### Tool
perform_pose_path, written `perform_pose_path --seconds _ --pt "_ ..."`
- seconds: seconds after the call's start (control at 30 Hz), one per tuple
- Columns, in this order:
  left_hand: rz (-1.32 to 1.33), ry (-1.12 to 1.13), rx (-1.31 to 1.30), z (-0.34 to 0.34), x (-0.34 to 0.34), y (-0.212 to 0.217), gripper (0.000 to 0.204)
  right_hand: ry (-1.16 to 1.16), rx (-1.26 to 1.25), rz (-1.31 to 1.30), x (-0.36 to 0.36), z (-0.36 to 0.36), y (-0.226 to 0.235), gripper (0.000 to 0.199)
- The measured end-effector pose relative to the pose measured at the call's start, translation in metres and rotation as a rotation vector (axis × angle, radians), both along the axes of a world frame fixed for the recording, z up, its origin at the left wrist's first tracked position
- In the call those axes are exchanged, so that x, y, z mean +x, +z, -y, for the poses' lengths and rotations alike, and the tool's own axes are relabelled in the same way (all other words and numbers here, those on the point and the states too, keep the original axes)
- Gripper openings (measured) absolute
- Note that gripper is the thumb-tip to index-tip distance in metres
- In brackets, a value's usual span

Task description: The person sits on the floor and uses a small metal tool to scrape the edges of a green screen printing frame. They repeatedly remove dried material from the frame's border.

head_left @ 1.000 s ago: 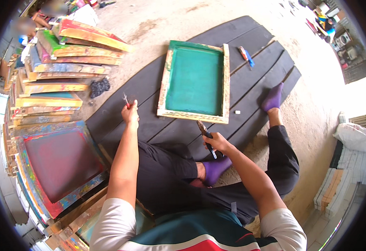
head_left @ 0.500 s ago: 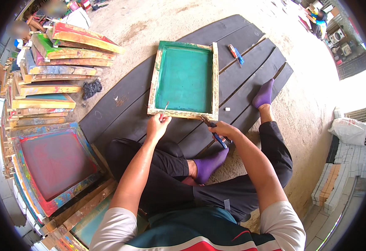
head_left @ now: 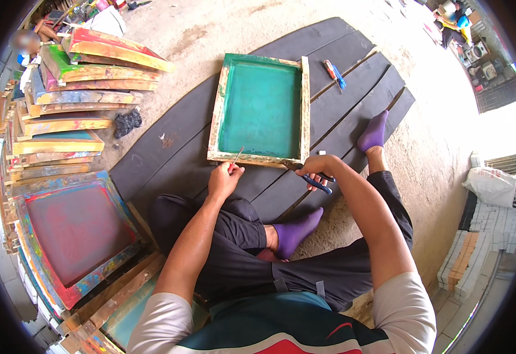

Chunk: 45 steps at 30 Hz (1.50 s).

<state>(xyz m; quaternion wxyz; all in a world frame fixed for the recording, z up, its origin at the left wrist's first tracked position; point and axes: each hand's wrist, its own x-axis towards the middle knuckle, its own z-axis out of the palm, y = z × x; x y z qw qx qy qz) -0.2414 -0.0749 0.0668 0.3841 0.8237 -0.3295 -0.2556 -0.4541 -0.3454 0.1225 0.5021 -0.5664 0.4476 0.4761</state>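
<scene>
Since the earlier frame, both hands have drawn in to the near edge of the green screen frame (head_left: 262, 110), where a second ago the left one reached out over the dark boards to the left. Now the left hand (head_left: 225, 179) sits just below the frame's near wooden rail, its fingers pinched on a thin pale sliver (head_left: 236, 158) that slants up to touch that rail. Beside it, the right hand (head_left: 315, 168) rests at the frame's near right corner, closed around dark pliers with blue grips (head_left: 318, 184), whose handles stick out below the palm; the pliers' tip is hidden by the hand. This frame lies flat on the dark boards (head_left: 175, 141) laid over the sandy ground, green mesh facing up inside a paint-stained wooden border. Beyond its far right corner, a small red and blue tool (head_left: 333, 73) lies on the boards. To the person's left, a red screen frame (head_left: 76, 233) lies flat, with a stack of paint-stained frames (head_left: 72, 100) behind it and a black rag (head_left: 127, 123) close by.
</scene>
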Motion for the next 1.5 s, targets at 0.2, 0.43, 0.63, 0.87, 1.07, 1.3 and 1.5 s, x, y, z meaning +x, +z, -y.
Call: perform_pose_path --seconds 0.2,0.43,0.63,0.87,1.07,1.3,1.5 --pt "-0.015 0.003 0.029 0.001 0.002 0.0 0.033 0.08 0.011 -0.053 0.014 0.009 0.011 0.058" --pt "-0.036 -0.007 0.013 0.001 0.005 -0.008 0.032 -0.099 -0.11 0.283 -0.031 -0.035 -0.007 0.046" --pt "-0.034 -0.044 0.06 0.001 0.003 -0.004 0.032 -0.066 -0.279 0.408 -0.044 -0.064 -0.026 0.043" --pt "-0.034 -0.034 0.047 -0.004 0.002 -0.002 0.032 -0.22 -0.24 0.397 -0.037 -0.071 -0.025 0.045" --pt "-0.036 -0.027 0.034 -0.005 0.002 -0.006 0.033 -0.303 -0.083 0.308 -0.04 -0.066 -0.029 0.04" --pt "-0.056 -0.025 0.051 -0.005 0.002 -0.005 0.034 -0.444 0.061 0.324 -0.043 -0.074 -0.024 0.047" --pt "-0.07 -0.03 0.057 -0.005 0.003 -0.004 0.033 -0.479 0.085 0.338 -0.045 -0.078 -0.029 0.048"
